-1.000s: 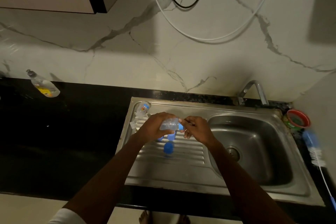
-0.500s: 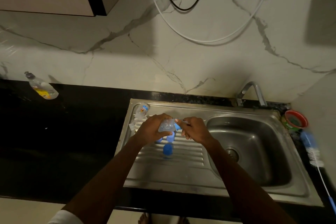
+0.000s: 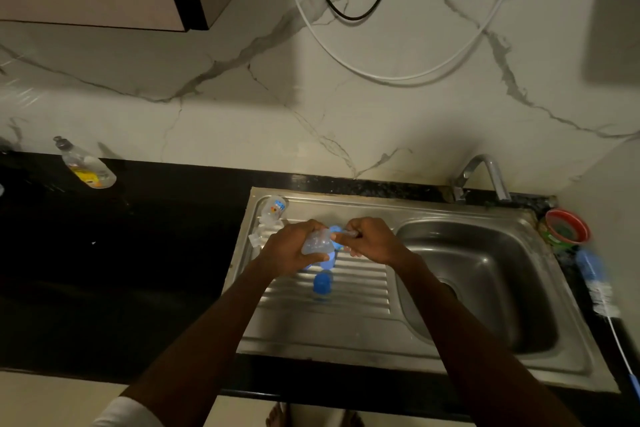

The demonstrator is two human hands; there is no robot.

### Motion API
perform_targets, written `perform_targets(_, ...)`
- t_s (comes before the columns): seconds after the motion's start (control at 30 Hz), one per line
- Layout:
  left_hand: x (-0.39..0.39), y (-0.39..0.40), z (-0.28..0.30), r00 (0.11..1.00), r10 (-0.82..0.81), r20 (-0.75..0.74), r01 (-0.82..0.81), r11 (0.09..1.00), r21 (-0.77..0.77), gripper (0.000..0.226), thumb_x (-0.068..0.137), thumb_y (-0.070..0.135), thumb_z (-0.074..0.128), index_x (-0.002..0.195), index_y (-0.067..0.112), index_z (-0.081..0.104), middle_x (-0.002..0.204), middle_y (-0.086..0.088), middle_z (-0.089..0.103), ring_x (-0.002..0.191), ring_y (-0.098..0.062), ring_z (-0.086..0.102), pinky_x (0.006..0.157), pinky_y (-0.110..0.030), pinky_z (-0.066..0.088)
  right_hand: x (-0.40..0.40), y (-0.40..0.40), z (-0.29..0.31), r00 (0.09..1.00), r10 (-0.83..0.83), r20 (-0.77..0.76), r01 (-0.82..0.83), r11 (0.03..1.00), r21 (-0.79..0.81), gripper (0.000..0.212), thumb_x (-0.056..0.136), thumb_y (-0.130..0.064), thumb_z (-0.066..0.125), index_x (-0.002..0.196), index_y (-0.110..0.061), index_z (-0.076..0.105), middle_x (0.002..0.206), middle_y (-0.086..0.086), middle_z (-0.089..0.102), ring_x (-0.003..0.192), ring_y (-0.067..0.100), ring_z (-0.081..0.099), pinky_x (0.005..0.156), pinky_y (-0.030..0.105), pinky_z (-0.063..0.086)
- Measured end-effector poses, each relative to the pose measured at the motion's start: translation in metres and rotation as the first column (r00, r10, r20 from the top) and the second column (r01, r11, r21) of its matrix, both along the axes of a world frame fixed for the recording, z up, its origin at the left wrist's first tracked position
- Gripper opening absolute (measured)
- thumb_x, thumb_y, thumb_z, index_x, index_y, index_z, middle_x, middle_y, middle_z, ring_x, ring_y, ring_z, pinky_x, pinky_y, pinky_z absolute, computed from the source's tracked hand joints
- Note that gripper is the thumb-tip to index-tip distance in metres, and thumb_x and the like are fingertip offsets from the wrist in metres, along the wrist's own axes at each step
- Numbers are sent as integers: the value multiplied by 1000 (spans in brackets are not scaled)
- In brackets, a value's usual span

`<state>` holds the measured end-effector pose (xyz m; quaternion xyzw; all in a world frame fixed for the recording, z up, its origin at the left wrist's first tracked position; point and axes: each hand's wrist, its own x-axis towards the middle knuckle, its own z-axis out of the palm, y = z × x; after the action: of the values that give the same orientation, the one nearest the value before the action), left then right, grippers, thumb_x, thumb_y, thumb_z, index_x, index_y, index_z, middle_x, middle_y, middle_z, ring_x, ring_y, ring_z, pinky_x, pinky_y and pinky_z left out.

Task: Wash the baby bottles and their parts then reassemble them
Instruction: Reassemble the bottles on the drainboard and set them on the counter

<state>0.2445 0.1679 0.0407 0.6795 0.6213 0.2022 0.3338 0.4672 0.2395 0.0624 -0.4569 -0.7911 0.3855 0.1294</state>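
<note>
Left hand (image 3: 291,250): wrapped around clear baby bottle (image 3: 317,243), held tilted above drainboard (image 3: 346,308) left of basin.
Right hand (image 3: 372,241): fingertips pinched on a small part at bottle's mouth end; blue ring (image 3: 335,229) showing between the 2 hands; exact part too small to tell.
Step in hand (judgement): fitting or twisting collar and teat onto bottle neck, reassembly stage.
Other parts: 1 blue cap (image 3: 322,282) on drainboard ribs, near side of hands; 1 more blue piece (image 3: 327,262) just under left hand; second bottle (image 3: 273,210) lying at far left corner of drainboard.
Technique: keep bottle steady in left grip, align threads squarely before turning, turn with right fingertips only, stop at snug; work over drainboard so dropped parts stay caught.
Risk: wet, slippery plastic; cross-threading if tilted.
Unused: bottle brush (image 3: 597,284) far right of sink (image 3: 519,367); soap bottle (image 3: 85,165) far left on counter.
</note>
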Motion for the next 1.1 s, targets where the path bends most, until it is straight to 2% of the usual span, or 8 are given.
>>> perform_targets(0.07,-2,1,0,1000,-10,18,11,1000,-18,73,77,72,66,132,25,56,119,6,67,106,-11,64,96,-41,55,3,-2,1,997,53,-49,-49,995,88,28,87,-38,78,99,-16,66,87,-5,68,75,3,62,68,9,44)
perform_targets(0.2,-7,-2,2,996,-78,-53,79,997,20,74,79,70,64,137,24,55,128,5,64,114,-13,61,99,-40,53,4,-12,-16,992,119,-49,-106,972,212,33,87,-30,79,106,-6,65,88,-8,63,72,3,57,67,5,38)
perform_targets(0.4,-11,-14,-19,988,-63,-142,83,988,132,86,80,87,43,140,26,54,135,2,62,122,-16,59,101,-42,51,-5,-19,-24,992,126,-1,-126,992,31,29,96,-32,68,107,-5,67,87,-3,67,76,13,65,67,9,42)
perform_targets(0.63,-25,-20,-25,985,82,-152,-78,997,29,59,85,50,76,136,31,55,129,7,64,118,-14,60,97,-29,48,-22,-14,-36,990,90,106,-85,995,-44,39,90,-39,75,109,-7,64,89,-4,68,75,4,64,61,5,40)
perform_targets(0.73,-45,-30,-32,961,159,-225,-160,987,14,57,85,50,74,134,34,51,127,5,63,113,-16,62,95,-36,52,-19,-24,-77,986,2,168,-11,999,51,44,83,-25,81,122,-11,64,116,5,68,106,23,66,85,22,46)
perform_targets(0.83,-58,-41,-40,939,180,-294,-191,982,-6,57,80,57,75,129,37,52,123,6,65,109,-16,63,91,-40,54,-33,-45,-102,968,39,247,-72,990,124,41,88,-18,68,128,-20,61,129,6,61,116,31,60,92,36,49)
perform_targets(0.93,-61,-45,-45,936,180,-303,-199,979,-33,57,79,62,74,127,38,53,121,7,66,108,-15,64,91,-39,55,-50,-61,-120,906,88,414,-164,975,152,49,91,-26,60,139,-32,51,140,1,52,118,30,57,92,40,51)
perform_targets(1.1,-57,-46,-42,953,141,-270,-154,988,-26,58,81,48,80,131,28,60,128,3,61,116,-16,60,93,-28,46,-46,-66,-136,839,209,502,-296,950,99,35,98,-23,56,133,-18,55,140,9,50,123,30,53,96,38,46)
